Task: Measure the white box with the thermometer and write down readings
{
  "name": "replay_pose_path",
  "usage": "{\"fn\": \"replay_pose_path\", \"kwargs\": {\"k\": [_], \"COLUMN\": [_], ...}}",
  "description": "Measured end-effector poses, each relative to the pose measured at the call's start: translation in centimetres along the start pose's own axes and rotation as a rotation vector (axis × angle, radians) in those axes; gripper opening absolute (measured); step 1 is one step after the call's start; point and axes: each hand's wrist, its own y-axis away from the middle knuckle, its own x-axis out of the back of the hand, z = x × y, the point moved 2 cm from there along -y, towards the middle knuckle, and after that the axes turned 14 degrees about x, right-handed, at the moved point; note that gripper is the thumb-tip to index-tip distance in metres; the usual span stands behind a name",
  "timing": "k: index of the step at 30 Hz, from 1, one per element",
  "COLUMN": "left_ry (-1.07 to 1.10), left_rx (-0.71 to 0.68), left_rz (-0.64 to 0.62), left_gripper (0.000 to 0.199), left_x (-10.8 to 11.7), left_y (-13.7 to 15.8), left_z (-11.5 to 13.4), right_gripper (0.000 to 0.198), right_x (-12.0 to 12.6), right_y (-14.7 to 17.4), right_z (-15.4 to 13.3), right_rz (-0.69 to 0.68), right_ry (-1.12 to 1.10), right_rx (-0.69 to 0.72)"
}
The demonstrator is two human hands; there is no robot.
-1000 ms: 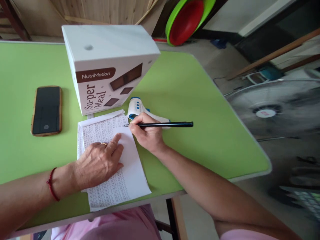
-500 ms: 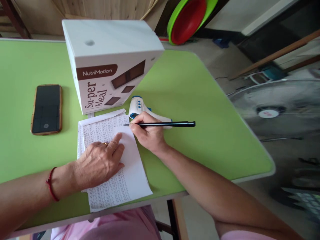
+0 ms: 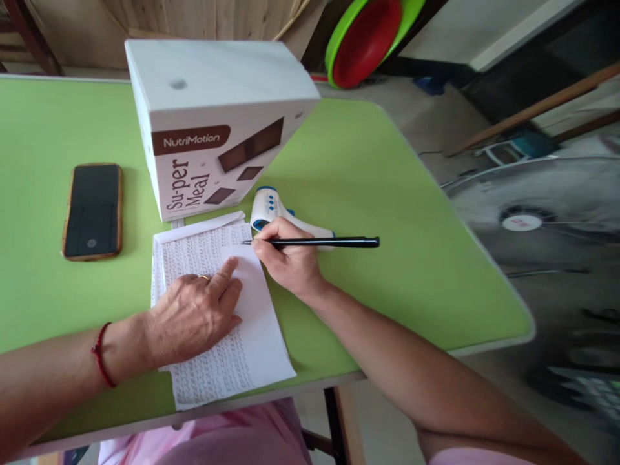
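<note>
A sheet of paper [image 3: 264,336] covered in rows of handwriting lies at the table's near edge, its top folded over. My left hand [image 3: 198,313] rests flat on it, fingers extended, with a ring on one finger and a red cord at the wrist. In my right hand [image 3: 293,261] is a black pen [image 3: 339,242], pinched near its tip. That tip meets the paper around the end of a written line. Just beyond my right hand lies a white and blue infrared thermometer [image 3: 266,205], its handle partly hidden behind the hand and pen.
A tall white NutriMotion box [image 3: 227,74] stands behind the paper. To the left, a phone [image 3: 93,210] in a brown case lies on the green table [image 3: 387,271]. Off the table's right side are a fan [image 3: 523,219] and, farther back, a red basin [image 3: 368,45].
The view has shifted very slightly. Both hands, the pen and the paper keep nearly the same places.
</note>
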Motion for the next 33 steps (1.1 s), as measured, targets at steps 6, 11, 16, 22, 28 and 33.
{"fn": "replay_pose_path", "kwargs": {"k": [6, 11, 16, 22, 28, 33], "left_ry": [-0.009, -0.004, 0.001, 0.173, 0.818, 0.724], "left_rx": [-0.001, -0.003, 0.005, 0.086, 0.313, 0.579], "left_rz": [-0.028, -0.014, -0.017, -0.01, 0.777, 0.797], "left_gripper": [0.027, 0.026, 0.027, 0.019, 0.012, 0.06], "left_x": [0.0, 0.0, -0.2, 0.3, 2.0, 0.0], "left_y": [0.0, -0.1, 0.1, 0.0, -1.1, -1.9], "left_z": [0.0, 0.0, -0.1, -0.4, -5.5, -9.6], "right_gripper": [0.017, 0.016, 0.011, 0.02, 0.014, 0.009], "right_x": [0.0, 0.0, 0.2, 2.1, 3.3, 2.3], "right_y": [0.0, 0.1, 0.1, -0.7, -1.2, -0.8], "right_z": [-0.2, 0.0, -0.5, -2.5, -4.0, -5.3], "right_rz": [-0.015, 0.038, 0.085, -0.012, -0.17, -0.387], "right_ry": [0.016, -0.013, 0.002, 0.183, 0.457, 0.401], "right_rx": [-0.014, -0.013, 0.037, 0.404, 0.599, 0.695]}}
